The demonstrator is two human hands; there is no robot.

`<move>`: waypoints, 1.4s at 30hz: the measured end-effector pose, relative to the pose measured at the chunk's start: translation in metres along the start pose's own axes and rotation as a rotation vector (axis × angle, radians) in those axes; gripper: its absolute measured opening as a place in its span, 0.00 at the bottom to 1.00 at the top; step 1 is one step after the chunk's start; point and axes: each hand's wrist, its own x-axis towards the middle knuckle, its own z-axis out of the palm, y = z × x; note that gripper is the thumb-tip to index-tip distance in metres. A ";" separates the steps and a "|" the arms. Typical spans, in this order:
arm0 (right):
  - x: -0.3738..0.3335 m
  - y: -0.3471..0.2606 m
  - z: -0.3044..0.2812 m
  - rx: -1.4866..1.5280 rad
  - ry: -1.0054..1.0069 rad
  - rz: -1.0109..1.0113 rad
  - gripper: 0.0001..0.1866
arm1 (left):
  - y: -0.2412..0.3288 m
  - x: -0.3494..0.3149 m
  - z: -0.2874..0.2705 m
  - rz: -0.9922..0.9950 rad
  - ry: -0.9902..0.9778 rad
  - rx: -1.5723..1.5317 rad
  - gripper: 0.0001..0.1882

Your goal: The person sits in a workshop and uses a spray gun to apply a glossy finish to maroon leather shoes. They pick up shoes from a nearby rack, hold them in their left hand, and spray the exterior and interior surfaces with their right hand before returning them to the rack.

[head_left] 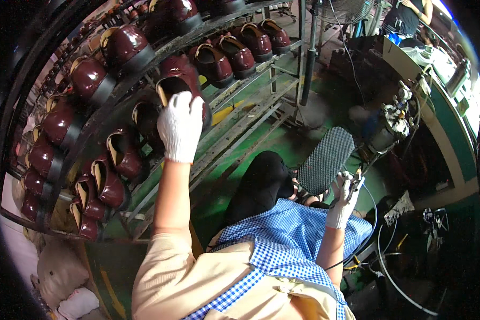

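Observation:
My left hand (pixel 180 128), in a white glove, reaches to the rack and is closed on the heel end of a maroon shoe (pixel 201 109) with a dark inside. Another maroon shoe (pixel 177 65) sits just beyond it. At the right, my gloved right hand (pixel 344 198) is closed round a small spray gun (pixel 358 175) with a brass-coloured tip; a thin hose runs down from that hand. Its trigger is hidden by the fingers. Close beyond this hand is an oval pad (pixel 326 160) with a dark, textured top.
Several glossy maroon shoes (pixel 213 63) stand in rows on the metal rack (pixel 240 140) at the left and ahead. A machine with metal fittings (pixel 393 125) stands at the right, beside a green-sided bench (pixel 437 114). A pale hose (pixel 394 282) loops at lower right. Another person (pixel 408 18) is far right.

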 end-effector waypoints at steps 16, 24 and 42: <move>0.018 0.042 -0.025 -0.278 0.038 -0.054 0.15 | 0.004 0.130 0.103 -0.039 -0.600 0.258 0.36; 0.006 0.041 -0.005 -0.217 -0.010 0.005 0.14 | -0.012 0.136 0.133 0.052 -0.546 -0.070 0.29; 0.006 0.030 -0.006 -0.211 0.073 0.147 0.18 | 0.160 -0.066 0.037 0.959 -0.680 -0.902 0.21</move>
